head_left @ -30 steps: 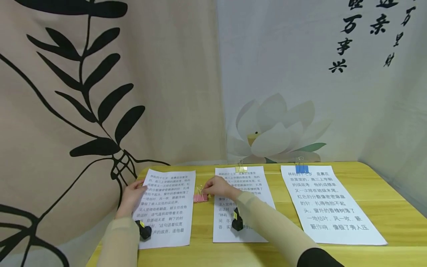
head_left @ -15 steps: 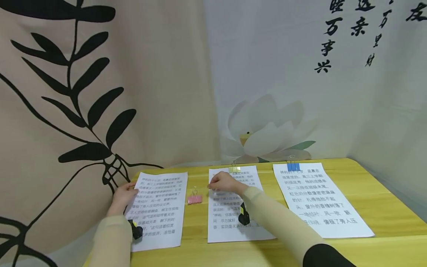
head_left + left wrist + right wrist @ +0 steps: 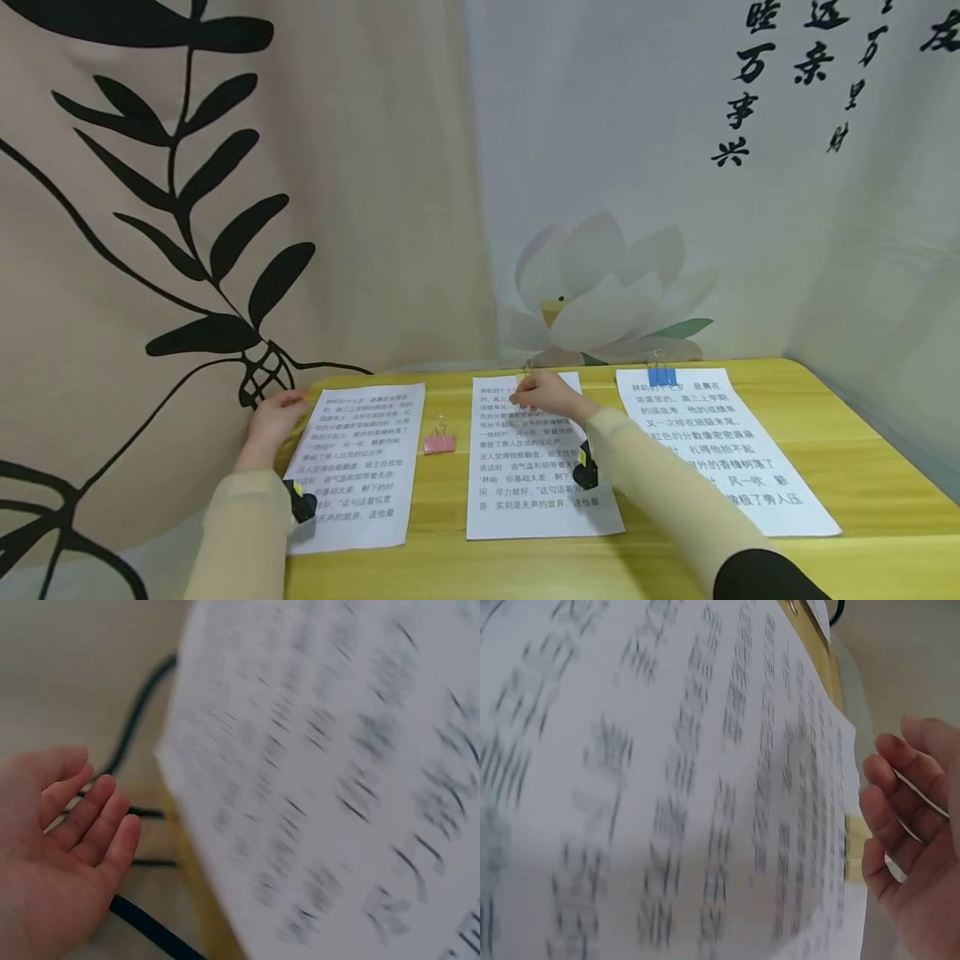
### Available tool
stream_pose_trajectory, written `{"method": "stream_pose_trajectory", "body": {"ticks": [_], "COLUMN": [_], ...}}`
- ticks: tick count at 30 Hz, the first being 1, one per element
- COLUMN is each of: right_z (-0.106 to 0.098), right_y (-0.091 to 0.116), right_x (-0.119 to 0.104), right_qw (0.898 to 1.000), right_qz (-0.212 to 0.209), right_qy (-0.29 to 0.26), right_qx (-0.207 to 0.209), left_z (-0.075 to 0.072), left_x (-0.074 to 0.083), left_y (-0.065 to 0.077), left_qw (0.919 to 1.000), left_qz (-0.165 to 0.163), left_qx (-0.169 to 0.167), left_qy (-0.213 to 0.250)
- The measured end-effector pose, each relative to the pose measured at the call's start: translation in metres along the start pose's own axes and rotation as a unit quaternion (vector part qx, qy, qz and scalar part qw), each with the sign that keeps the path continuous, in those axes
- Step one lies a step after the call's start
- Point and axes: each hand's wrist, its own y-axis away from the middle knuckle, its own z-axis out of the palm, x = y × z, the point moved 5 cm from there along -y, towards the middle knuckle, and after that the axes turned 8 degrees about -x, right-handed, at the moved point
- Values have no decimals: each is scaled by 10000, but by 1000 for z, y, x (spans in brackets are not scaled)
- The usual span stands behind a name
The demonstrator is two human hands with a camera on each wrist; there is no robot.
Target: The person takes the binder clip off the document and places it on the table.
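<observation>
My left hand [image 3: 276, 425] is just off the upper left edge of the left printed sheet [image 3: 356, 467]. In the left wrist view its fingers [image 3: 97, 817] are loosely bent, apart from the paper, and hold nothing. Over the upper part of the middle printed sheet [image 3: 536, 483] is my right hand [image 3: 553, 396], partly covering a yellow binder clip [image 3: 528, 368] at that sheet's top. The right wrist view has its fingers [image 3: 885, 817] relaxed, with nothing between them. A pink binder clip [image 3: 439, 443] lies on the table between the left and middle sheets.
A third printed sheet [image 3: 750, 475] lies at the right, with a blue binder clip [image 3: 662, 377] on its top edge. My right sleeve crosses part of it. The yellow wood-grain table [image 3: 847, 442] ends at a printed curtain [image 3: 390, 208] behind.
My left hand has come off the left sheet's edge. My right hand has left the pink binder clip, which stays on the table, and moved right and slightly up over the middle sheet.
</observation>
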Motion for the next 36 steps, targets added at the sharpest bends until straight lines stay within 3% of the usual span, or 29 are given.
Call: {"method": "stream_pose_trajectory", "body": {"ticks": [6,14,19,24,27,29,36], "right_z": [-22,-43,-55,-61,-59,-56,-44], "right_y": [10,18,21,23,24,24,20], "right_x": [22,34,32,34,35,37,41], "right_qw": [9992,9971,9933,9911,9905,9903,9909], "right_qz": [200,414,331,396,470,558,639], "right_qy": [215,217,351,30,-105,-104,-67], "right_qx": [260,604,1054,1269,1287,1271,1183], "left_z": [16,64,96,135,166,186,236], "left_x": [57,123,160,192,200,199,183], "left_y": [7,15,16,21,23,24,36], "left_qw": [9968,9828,9705,9540,9463,9452,9535], "left_qz": [604,1568,1810,1741,1564,1401,913], "left_qx": [-200,-540,-846,-1106,-1170,-1169,-976], "left_qy": [486,817,1349,2175,2578,2706,2700]}}
